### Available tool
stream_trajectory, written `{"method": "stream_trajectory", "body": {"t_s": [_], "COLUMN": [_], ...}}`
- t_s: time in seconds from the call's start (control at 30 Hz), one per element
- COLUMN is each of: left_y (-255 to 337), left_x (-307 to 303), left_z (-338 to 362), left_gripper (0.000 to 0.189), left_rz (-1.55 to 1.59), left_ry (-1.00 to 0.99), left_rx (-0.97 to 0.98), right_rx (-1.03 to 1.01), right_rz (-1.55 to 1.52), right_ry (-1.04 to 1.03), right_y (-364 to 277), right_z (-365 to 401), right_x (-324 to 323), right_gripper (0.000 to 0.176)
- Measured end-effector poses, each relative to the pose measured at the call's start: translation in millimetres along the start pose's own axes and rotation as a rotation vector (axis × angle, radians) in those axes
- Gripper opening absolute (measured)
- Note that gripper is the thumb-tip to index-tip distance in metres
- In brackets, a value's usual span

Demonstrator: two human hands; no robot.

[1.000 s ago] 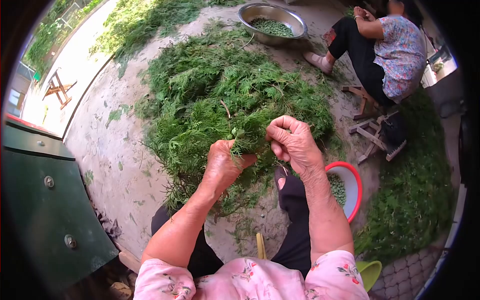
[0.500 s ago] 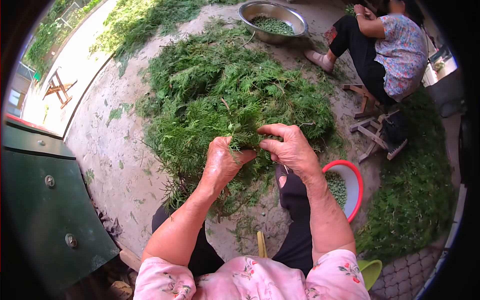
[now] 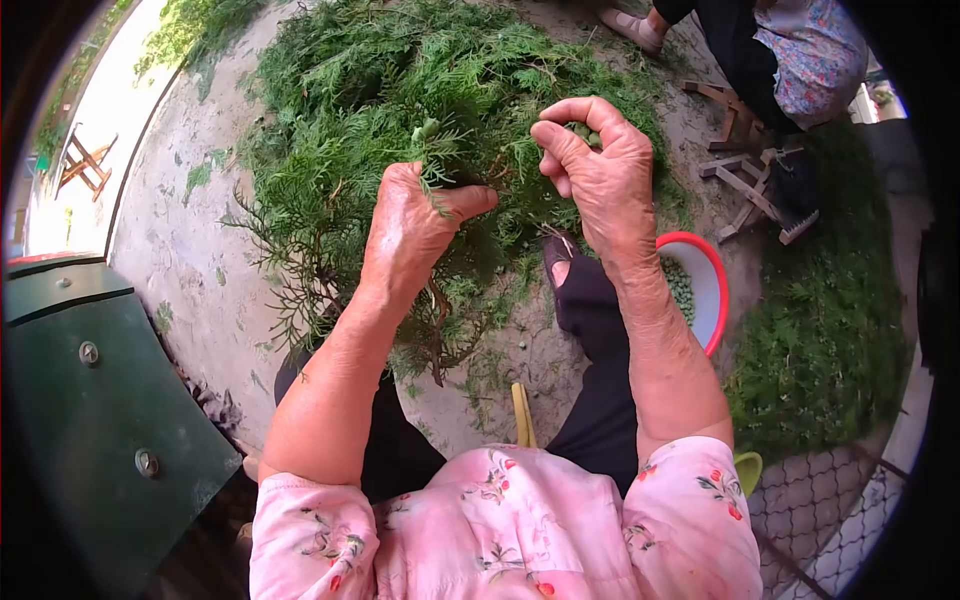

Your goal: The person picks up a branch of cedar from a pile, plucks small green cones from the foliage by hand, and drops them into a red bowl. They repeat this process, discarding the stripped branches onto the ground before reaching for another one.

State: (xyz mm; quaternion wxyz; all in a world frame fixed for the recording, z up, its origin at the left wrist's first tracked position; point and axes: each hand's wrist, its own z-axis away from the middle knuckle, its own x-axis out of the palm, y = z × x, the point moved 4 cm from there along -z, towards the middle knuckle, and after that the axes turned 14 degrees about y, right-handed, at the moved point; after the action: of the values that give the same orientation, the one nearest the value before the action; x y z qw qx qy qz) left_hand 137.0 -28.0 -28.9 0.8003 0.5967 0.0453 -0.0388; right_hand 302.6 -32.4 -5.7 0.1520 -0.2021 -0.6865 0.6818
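Note:
My left hand [image 3: 415, 215] is wrapped round a leafy green branch [image 3: 330, 210], whose sprays spread to both sides of the wrist and whose woody stems hang below. Small green cones [image 3: 426, 129] show just above the thumb. My right hand [image 3: 600, 160] is apart from the branch, to its right, with thumb and forefinger curled together around small green cones [image 3: 582, 130]. Beyond both hands lies a large heap of cut greenery [image 3: 470, 60] on the ground. A red-rimmed white basin [image 3: 712, 290] with green cones inside stands beside my right forearm.
Another person [image 3: 810, 60] sits at the upper right, near wooden folding stools [image 3: 745, 190]. More greenery [image 3: 820, 350] covers the ground at the right. A dark green metal panel [image 3: 110, 420] stands at the left. Something yellow [image 3: 523, 415] lies between my knees.
My right hand has moved up and away from the branch, with green cones now visible in its fingers. The left hand has shifted slightly left with the branch. The view has tilted down.

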Motion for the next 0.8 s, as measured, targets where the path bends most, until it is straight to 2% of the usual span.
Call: {"method": "stream_trajectory", "body": {"t_s": [0.13,0.17,0.2,0.27,0.37,0.43,0.47,0.53,0.6,0.67,0.73,0.8], "left_y": [8,18,14,-4,-7,-12,-3,-26,-21,-22,-17,-18], "left_x": [-5,-6,-5,-7,-1,0,2,9,13,11,10,11], "left_z": [3,9,6,0,1,4,10,7,18,28,42,56], "left_gripper": [0.028,0.036,0.036,0.041,0.043,0.045,0.043,0.049,0.075,0.089,0.091,0.093], "left_rz": [-0.011,-0.035,-0.027,-0.044,-0.117,-0.089,-0.09,-0.021,-0.044,-0.13,-0.137,-0.14], "left_ry": [0.014,0.045,0.035,0.086,0.043,-0.013,-0.087,-0.153,-0.192,-0.218,-0.25,-0.285], "left_rx": [-0.069,-0.091,-0.086,-0.195,-0.223,-0.207,-0.269,-0.336,-0.3,-0.261,-0.203,-0.143], "right_rx": [0.098,0.083,0.096,0.158,0.107,0.275,0.244,0.316,0.328,0.318,0.233,0.254], "right_rz": [-0.208,-0.177,-0.114,0.064,0.449,0.495,0.529,0.675,0.805,0.881,1.048,1.024], "right_ry": [0.052,0.08,0.082,0.008,-0.001,0.057,0.109,0.198,0.266,0.278,0.323,0.358], "right_y": [2,3,7,16,22,49,66,91,119,146,156,156], "right_z": [-19,-23,-29,-38,-30,-17,-9,15,38,58,74,87], "right_x": [-36,-50,-66,-97,-144,-189,-213,-255,-293,-330,-352,-363], "right_gripper": [0.017,0.024,0.025,0.022,0.021,0.021,0.021,0.024,0.026,0.026,0.029,0.028]}}
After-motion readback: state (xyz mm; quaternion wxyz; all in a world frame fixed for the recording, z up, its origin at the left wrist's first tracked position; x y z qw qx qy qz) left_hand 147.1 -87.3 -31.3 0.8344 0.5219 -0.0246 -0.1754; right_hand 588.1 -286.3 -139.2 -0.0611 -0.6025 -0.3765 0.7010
